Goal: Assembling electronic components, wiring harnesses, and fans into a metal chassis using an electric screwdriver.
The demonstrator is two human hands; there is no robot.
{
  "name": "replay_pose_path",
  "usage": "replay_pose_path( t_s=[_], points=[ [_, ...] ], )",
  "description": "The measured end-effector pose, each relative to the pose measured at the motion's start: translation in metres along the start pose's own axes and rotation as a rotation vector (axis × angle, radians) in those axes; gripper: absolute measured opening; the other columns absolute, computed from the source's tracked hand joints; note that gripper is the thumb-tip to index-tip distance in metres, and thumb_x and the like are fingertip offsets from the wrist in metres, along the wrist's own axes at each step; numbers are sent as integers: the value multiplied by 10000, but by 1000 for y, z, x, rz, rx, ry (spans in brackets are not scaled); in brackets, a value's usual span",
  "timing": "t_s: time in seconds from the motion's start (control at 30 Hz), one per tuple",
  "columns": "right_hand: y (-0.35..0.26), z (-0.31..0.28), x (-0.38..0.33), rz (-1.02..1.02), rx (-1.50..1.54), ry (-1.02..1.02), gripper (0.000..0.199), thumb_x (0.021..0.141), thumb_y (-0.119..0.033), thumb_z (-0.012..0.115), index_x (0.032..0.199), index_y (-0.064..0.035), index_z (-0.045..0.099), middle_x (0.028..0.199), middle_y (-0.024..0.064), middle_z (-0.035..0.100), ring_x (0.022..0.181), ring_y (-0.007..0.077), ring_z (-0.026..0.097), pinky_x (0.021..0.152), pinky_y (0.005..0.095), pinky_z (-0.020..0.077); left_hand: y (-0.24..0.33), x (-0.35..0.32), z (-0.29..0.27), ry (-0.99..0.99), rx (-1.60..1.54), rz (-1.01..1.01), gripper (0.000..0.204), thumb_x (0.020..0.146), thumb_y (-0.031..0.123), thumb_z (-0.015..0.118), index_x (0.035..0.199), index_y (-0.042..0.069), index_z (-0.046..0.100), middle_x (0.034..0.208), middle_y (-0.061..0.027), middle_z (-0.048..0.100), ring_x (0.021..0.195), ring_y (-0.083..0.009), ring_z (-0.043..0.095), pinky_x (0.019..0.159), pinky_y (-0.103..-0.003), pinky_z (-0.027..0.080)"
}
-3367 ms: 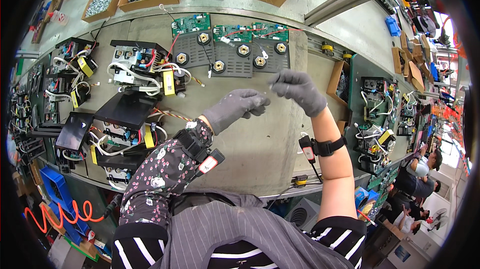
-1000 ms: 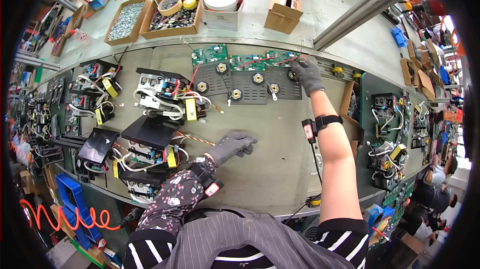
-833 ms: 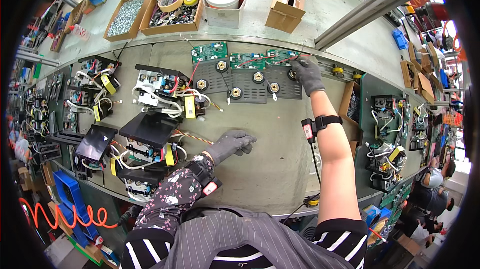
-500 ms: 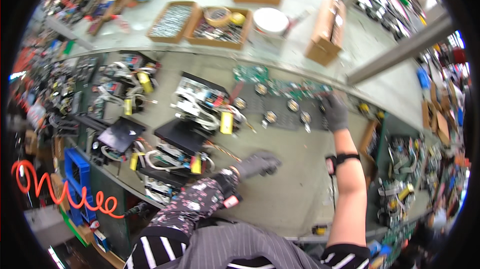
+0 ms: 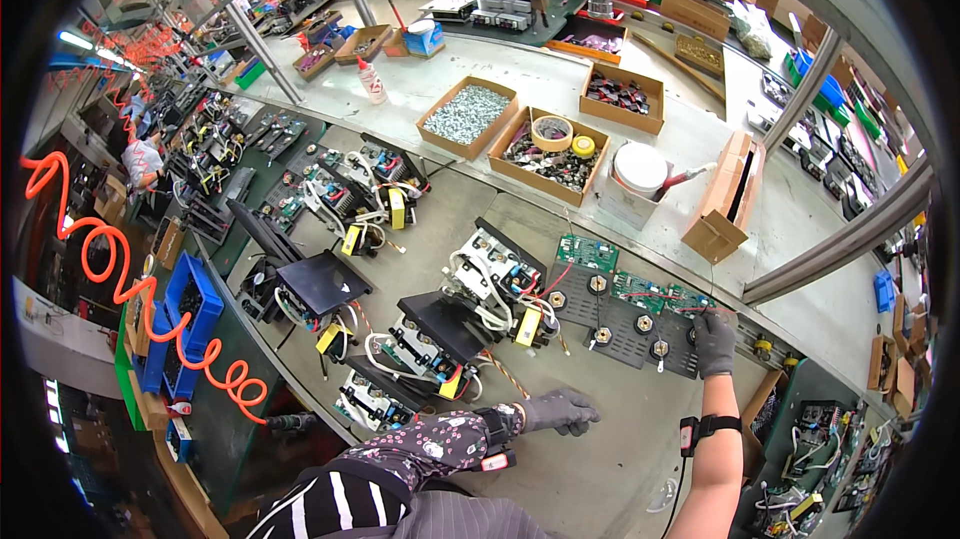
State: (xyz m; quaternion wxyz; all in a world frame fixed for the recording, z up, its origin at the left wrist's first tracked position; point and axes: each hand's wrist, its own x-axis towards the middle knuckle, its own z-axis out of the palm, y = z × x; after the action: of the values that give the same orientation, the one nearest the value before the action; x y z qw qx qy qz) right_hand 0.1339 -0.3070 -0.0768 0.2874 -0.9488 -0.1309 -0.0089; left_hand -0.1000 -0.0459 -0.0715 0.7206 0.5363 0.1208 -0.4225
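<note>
My left hand (image 5: 562, 412), in a grey glove, hovers over or rests on the bench with its fingers loosely stretched and nothing visible in them. My right hand (image 5: 714, 343), also gloved in grey, is at the right end of a row of black perforated plates (image 5: 622, 342). Its fingers are bent together; what they hold, if anything, is hidden. Round components with brass-coloured centres (image 5: 645, 323) sit on the plates. Green circuit boards (image 5: 587, 252) lie along the plates' far edge, with thin red wires near my right fingers.
Wired assemblies with black covers (image 5: 440, 324) and yellow-wrapped parts stand left of my left hand. A raised shelf beyond holds a box of small screws (image 5: 468, 116), a box with tape rolls (image 5: 548, 151) and a white tub (image 5: 640, 169). An orange coiled hose (image 5: 130, 291) hangs at left.
My view has tilted up and swung left, so the bench things appear farther right and lower. My left hand stays extended over the bench; my right hand remains at the plates' right end.
</note>
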Motion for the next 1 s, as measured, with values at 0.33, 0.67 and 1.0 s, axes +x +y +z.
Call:
replay_pose_path(
  t_s=[0.33, 0.67, 1.0],
  points=[
    [17, 4, 16, 107, 122, -111, 210, 805, -160, 701, 948, -10, 734, 847, 187, 705, 746, 292, 670, 687, 366, 496, 16, 19, 34, 322, 1111, 823, 260, 917, 210, 556, 1155, 149, 642, 1048, -104, 652, 935, -280, 617, 788, -405, 498],
    [19, 8, 14, 344, 475, -92, 188, 845, -146, 696, 920, 26, 719, 764, 88, 698, 674, 137, 595, 641, 308, 479, 76, 92, 41, 707, 1747, 719, 378, 895, 215, 498, 1263, 217, 584, 1323, -7, 545, 1244, -223, 476, 945, -398, 399],
    [-3, 0, 3, 129, 87, -4, 258, 859, -296, 695, 974, -68, 733, 899, 195, 690, 799, 356, 655, 718, 399, 502, 65, 95, 34, 791, 1722, 729, 253, 897, 232, 494, 1113, 241, 624, 1076, 2, 580, 1044, -199, 519, 799, -394, 419]
  ],
)
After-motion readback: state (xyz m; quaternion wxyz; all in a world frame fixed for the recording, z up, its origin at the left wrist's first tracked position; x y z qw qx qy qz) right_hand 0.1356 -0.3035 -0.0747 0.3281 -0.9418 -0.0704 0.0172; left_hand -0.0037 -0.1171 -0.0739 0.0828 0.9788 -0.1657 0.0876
